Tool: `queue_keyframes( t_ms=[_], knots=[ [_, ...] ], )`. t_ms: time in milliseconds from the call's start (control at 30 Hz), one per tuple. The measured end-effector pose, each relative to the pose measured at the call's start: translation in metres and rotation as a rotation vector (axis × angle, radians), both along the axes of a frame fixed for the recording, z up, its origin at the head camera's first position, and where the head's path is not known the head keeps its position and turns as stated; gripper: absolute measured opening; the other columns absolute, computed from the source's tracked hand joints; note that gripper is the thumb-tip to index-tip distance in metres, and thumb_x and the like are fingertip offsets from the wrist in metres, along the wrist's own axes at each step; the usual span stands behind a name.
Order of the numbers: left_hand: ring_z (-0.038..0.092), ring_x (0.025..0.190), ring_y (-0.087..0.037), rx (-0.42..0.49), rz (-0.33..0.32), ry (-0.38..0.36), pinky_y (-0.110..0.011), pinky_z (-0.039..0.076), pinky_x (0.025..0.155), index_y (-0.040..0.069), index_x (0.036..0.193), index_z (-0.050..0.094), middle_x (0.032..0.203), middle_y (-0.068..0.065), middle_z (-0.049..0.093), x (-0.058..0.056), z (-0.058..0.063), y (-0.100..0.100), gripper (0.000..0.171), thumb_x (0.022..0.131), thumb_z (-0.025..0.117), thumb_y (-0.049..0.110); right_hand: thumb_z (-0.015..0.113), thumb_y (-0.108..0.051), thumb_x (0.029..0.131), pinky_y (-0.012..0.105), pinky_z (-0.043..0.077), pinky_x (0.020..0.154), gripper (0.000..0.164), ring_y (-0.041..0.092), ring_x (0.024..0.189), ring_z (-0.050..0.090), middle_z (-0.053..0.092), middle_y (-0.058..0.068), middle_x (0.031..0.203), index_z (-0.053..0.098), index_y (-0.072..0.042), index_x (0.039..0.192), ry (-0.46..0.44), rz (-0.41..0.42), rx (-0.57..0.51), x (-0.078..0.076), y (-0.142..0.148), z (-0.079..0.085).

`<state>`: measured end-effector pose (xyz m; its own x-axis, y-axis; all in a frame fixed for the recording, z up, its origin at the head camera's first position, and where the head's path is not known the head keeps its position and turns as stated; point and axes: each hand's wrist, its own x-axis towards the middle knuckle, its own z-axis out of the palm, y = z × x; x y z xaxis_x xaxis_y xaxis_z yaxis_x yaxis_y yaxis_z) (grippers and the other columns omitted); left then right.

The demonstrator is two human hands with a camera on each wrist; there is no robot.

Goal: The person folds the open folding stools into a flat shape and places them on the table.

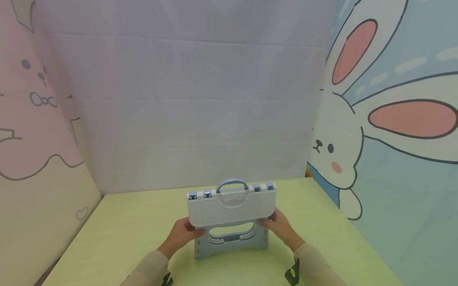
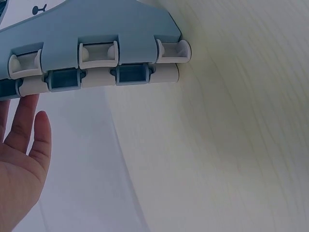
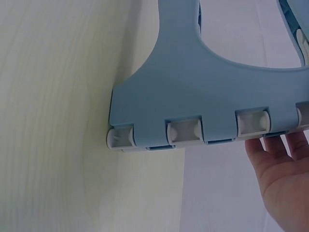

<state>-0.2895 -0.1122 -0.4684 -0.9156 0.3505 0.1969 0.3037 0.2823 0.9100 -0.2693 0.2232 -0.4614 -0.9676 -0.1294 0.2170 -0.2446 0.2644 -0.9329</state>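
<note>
A folding step stool [image 1: 204, 212] is held upright in front of me, its textured white top half-folded over the light-blue legs [image 1: 232, 248]. A blue carry handle [image 1: 232, 181] arches above the top edge. My left hand [image 1: 180, 234] grips its left side, thumb across the front and fingers behind. On the right side my right hand [image 1: 280, 228] grips it the same way. Up close, the left wrist view has a row of white and blue hinge knuckles [image 2: 99, 53] beside my fingers. A blue leg panel [image 3: 183, 87] fills much of the right wrist view, my fingertips at its hinged edge.
A pale yellow table [image 1: 143, 210] lies under the stool. Behind it hangs a plain white sheet [image 1: 200, 111]. Cartoon-printed panels stand at both sides, with a rabbit [image 1: 340, 139] on the right and a pink figure [image 1: 35, 131] on the left.
</note>
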Motion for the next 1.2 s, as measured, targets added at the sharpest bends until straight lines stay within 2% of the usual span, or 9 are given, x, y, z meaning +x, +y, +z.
queue_keyframes(
  t_ms=[333,667,1200],
  knots=[
    [0.065,0.094,-0.032,0.000,0.011,-0.017,-0.041,0.055,0.077,-0.008,0.117,0.060,0.112,-0.024,0.065,0.0025,0.0017,-0.0005,0.046,0.081,0.077,0.013,0.068,-0.011,0.087,0.048,0.046,0.093,0.055,0.040,0.117,0.052,0.054,0.024,0.129,0.044,0.005,0.135,-0.017,-0.012,0.007,0.0019,-0.0018,0.0053],
    [0.065,0.091,-0.029,-0.027,0.030,-0.024,-0.040,0.055,0.076,-0.007,0.116,0.061,0.110,-0.023,0.066,0.0016,0.0004,-0.0009,0.047,0.079,0.079,0.015,0.068,-0.011,0.087,0.048,0.046,0.093,0.057,0.039,0.116,0.052,0.055,0.024,0.129,0.043,0.005,0.136,-0.008,0.002,0.006,-0.0008,-0.0012,0.0025],
    [0.065,0.091,-0.030,-0.030,0.023,-0.015,-0.039,0.055,0.076,-0.008,0.116,0.061,0.109,-0.024,0.066,0.0004,0.0002,-0.0008,0.046,0.080,0.078,0.016,0.068,-0.010,0.087,0.046,0.047,0.092,0.055,0.037,0.115,0.054,0.055,0.023,0.128,0.045,0.006,0.134,-0.020,-0.014,0.007,-0.0013,-0.0009,0.0026]
  ],
)
